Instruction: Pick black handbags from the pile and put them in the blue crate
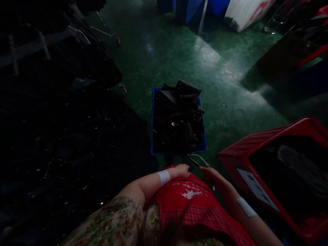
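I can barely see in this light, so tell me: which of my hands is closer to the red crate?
Right. Your right hand sits just left of the red crate, apart from it; your left hand is farther left, below the blue bin.

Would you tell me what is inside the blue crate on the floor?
The blue crate holds heaped black pieces, piled above its rim. Anything beneath them, and the crate's bottom, is covered.
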`<move>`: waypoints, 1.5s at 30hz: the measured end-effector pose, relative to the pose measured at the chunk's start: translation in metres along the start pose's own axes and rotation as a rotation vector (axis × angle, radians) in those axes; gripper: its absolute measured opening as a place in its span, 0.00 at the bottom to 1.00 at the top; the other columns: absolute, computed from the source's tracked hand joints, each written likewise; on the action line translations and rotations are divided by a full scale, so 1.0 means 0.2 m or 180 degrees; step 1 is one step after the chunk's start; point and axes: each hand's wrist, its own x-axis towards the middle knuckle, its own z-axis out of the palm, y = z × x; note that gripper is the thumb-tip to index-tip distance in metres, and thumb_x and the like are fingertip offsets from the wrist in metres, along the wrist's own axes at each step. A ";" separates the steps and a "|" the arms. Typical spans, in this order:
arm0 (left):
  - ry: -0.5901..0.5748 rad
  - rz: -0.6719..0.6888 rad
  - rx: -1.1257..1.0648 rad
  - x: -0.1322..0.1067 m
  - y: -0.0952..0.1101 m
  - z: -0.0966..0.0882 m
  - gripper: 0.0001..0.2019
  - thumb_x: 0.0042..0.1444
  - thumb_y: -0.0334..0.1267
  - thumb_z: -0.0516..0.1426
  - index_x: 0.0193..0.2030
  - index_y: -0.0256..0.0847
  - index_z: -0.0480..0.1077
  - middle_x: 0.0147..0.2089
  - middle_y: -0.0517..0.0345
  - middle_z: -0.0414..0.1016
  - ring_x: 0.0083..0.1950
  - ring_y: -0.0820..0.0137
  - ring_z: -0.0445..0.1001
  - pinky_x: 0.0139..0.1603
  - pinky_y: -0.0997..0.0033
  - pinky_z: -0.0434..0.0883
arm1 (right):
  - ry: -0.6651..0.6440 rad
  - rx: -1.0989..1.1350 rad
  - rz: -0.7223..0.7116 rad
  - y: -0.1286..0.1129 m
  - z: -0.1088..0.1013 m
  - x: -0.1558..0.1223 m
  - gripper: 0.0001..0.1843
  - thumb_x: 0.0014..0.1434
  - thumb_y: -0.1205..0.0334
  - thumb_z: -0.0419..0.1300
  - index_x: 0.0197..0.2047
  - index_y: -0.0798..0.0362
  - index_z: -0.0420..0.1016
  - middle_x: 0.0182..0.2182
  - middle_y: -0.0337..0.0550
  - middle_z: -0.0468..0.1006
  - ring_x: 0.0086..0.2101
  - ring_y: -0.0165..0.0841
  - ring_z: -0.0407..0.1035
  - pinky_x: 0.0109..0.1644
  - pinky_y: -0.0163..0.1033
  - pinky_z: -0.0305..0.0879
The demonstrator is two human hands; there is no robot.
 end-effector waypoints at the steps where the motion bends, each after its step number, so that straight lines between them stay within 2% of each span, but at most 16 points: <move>1: -0.0035 -0.0061 -0.0004 -0.01 -0.01 0.01 0.25 0.61 0.47 0.55 0.60 0.31 0.71 0.59 0.37 0.73 0.58 0.49 0.74 0.59 0.55 0.71 | -0.0075 0.0321 0.0061 0.00 -0.02 -0.01 0.15 0.56 0.50 0.60 0.30 0.52 0.62 0.17 0.29 0.49 0.17 0.24 0.47 0.24 0.32 0.55; 2: -0.0076 -0.0136 -0.0007 -0.01 -0.02 0.01 0.26 0.61 0.47 0.54 0.59 0.30 0.71 0.59 0.36 0.73 0.58 0.48 0.74 0.58 0.55 0.72 | -0.0116 0.0417 0.0108 -0.01 -0.05 -0.03 0.14 0.56 0.52 0.60 0.31 0.52 0.62 0.17 0.28 0.49 0.17 0.23 0.45 0.22 0.31 0.52; 4: -0.0177 -0.0291 -0.0012 -0.01 -0.04 0.02 0.26 0.63 0.47 0.53 0.58 0.28 0.72 0.57 0.34 0.74 0.56 0.48 0.75 0.56 0.55 0.73 | -0.0137 0.0167 0.0108 -0.02 -0.10 -0.07 0.13 0.54 0.55 0.62 0.32 0.53 0.63 0.16 0.29 0.51 0.17 0.23 0.45 0.20 0.31 0.48; 8: -0.0279 -0.0445 -0.0020 0.01 0.01 0.01 0.25 0.64 0.48 0.52 0.55 0.27 0.74 0.54 0.36 0.76 0.53 0.50 0.77 0.53 0.58 0.74 | -0.0060 -0.0600 -0.0089 -0.09 -0.23 -0.16 0.14 0.53 0.54 0.64 0.35 0.55 0.68 0.17 0.30 0.55 0.19 0.24 0.52 0.24 0.32 0.55; 11: 0.0051 -0.0470 0.0045 0.04 0.12 -0.04 0.29 0.63 0.49 0.54 0.62 0.26 0.69 0.59 0.36 0.73 0.58 0.51 0.75 0.57 0.59 0.72 | 0.0008 -0.1239 -0.0437 -0.19 -0.37 -0.25 0.18 0.53 0.50 0.63 0.36 0.58 0.72 0.20 0.33 0.60 0.23 0.26 0.58 0.28 0.33 0.59; 15: 0.0732 -0.0293 0.0264 0.14 0.31 -0.14 0.43 0.59 0.49 0.59 0.75 0.28 0.50 0.72 0.38 0.56 0.72 0.52 0.58 0.71 0.61 0.58 | -0.0047 -0.1708 -0.1197 -0.30 -0.56 -0.39 0.27 0.54 0.40 0.59 0.38 0.60 0.76 0.26 0.39 0.69 0.27 0.27 0.62 0.30 0.33 0.58; 16: 0.0792 -0.0207 0.0315 0.18 0.36 -0.16 0.43 0.59 0.48 0.60 0.75 0.31 0.50 0.73 0.41 0.54 0.73 0.53 0.56 0.72 0.62 0.56 | -0.0020 -0.1748 -0.1305 -0.32 -0.60 -0.42 0.29 0.55 0.39 0.58 0.39 0.60 0.76 0.26 0.40 0.70 0.27 0.27 0.61 0.30 0.34 0.57; 17: 0.0790 -0.0134 0.0354 0.22 0.39 -0.19 0.39 0.59 0.47 0.60 0.74 0.34 0.54 0.72 0.43 0.57 0.72 0.54 0.58 0.72 0.63 0.57 | 0.0015 -0.1773 -0.1386 -0.34 -0.64 -0.44 0.30 0.55 0.37 0.56 0.39 0.60 0.77 0.26 0.40 0.70 0.27 0.28 0.61 0.30 0.34 0.56; 20: 0.0630 -0.0128 0.0396 0.36 0.48 -0.26 0.20 0.65 0.44 0.52 0.58 0.37 0.74 0.58 0.43 0.74 0.58 0.56 0.73 0.61 0.61 0.68 | 0.0092 -0.1772 -0.1528 -0.39 -0.73 -0.46 0.31 0.55 0.36 0.55 0.38 0.59 0.77 0.25 0.40 0.70 0.27 0.29 0.61 0.31 0.35 0.57; 22: 0.0567 -0.0241 0.0401 0.42 0.52 -0.31 0.18 0.66 0.41 0.49 0.51 0.36 0.77 0.51 0.41 0.77 0.51 0.56 0.77 0.54 0.61 0.72 | 0.0151 -0.1741 -0.1617 -0.42 -0.80 -0.44 0.30 0.56 0.37 0.55 0.37 0.58 0.78 0.27 0.42 0.72 0.29 0.30 0.64 0.34 0.36 0.60; 25: 0.0564 -0.0281 0.0429 0.47 0.55 -0.38 0.16 0.64 0.38 0.51 0.52 0.36 0.76 0.50 0.42 0.78 0.50 0.58 0.77 0.50 0.64 0.72 | 0.0350 -0.1973 -0.1693 -0.43 -0.94 -0.39 0.28 0.57 0.40 0.53 0.37 0.58 0.78 0.31 0.45 0.76 0.31 0.33 0.67 0.36 0.38 0.61; 30: 0.0481 -0.0251 0.0506 0.52 0.57 -0.51 0.14 0.60 0.38 0.55 0.47 0.35 0.77 0.49 0.42 0.78 0.48 0.58 0.77 0.48 0.66 0.72 | 0.0771 -0.2360 -0.1990 -0.44 -1.22 -0.27 0.24 0.59 0.45 0.53 0.46 0.54 0.77 0.40 0.48 0.80 0.40 0.39 0.73 0.44 0.41 0.64; 34: 0.0382 -0.0405 0.0377 0.62 0.57 -0.59 0.11 0.53 0.36 0.60 0.43 0.36 0.77 0.44 0.44 0.78 0.46 0.53 0.77 0.46 0.61 0.73 | 0.0450 -0.2275 -0.1973 -0.53 -1.37 -0.11 0.27 0.62 0.39 0.49 0.38 0.53 0.77 0.32 0.46 0.79 0.33 0.36 0.70 0.38 0.39 0.62; 37: 0.0237 -0.0484 0.0109 0.69 0.60 -0.64 0.07 0.52 0.35 0.60 0.38 0.38 0.77 0.37 0.50 0.77 0.42 0.57 0.77 0.44 0.63 0.72 | 0.0318 -0.2027 -0.1996 -0.65 -1.43 0.00 0.29 0.60 0.37 0.50 0.35 0.54 0.76 0.31 0.45 0.77 0.33 0.35 0.68 0.38 0.39 0.60; 40: 0.0210 -0.0509 -0.0186 0.74 0.68 -0.71 0.09 0.54 0.36 0.59 0.41 0.40 0.77 0.37 0.55 0.77 0.41 0.62 0.75 0.42 0.69 0.70 | 0.0186 -0.1765 -0.1936 -0.77 -1.46 0.07 0.29 0.56 0.36 0.53 0.31 0.56 0.75 0.27 0.44 0.75 0.30 0.33 0.64 0.35 0.38 0.57; 45: 0.0209 -0.0466 -0.0574 0.87 0.85 -0.90 0.16 0.63 0.40 0.53 0.49 0.34 0.76 0.43 0.54 0.78 0.40 0.70 0.73 0.38 0.76 0.66 | -0.0386 -0.0962 -0.1320 -0.92 -1.54 0.20 0.37 0.47 0.26 0.55 0.30 0.57 0.72 0.21 0.39 0.67 0.22 0.26 0.56 0.28 0.35 0.52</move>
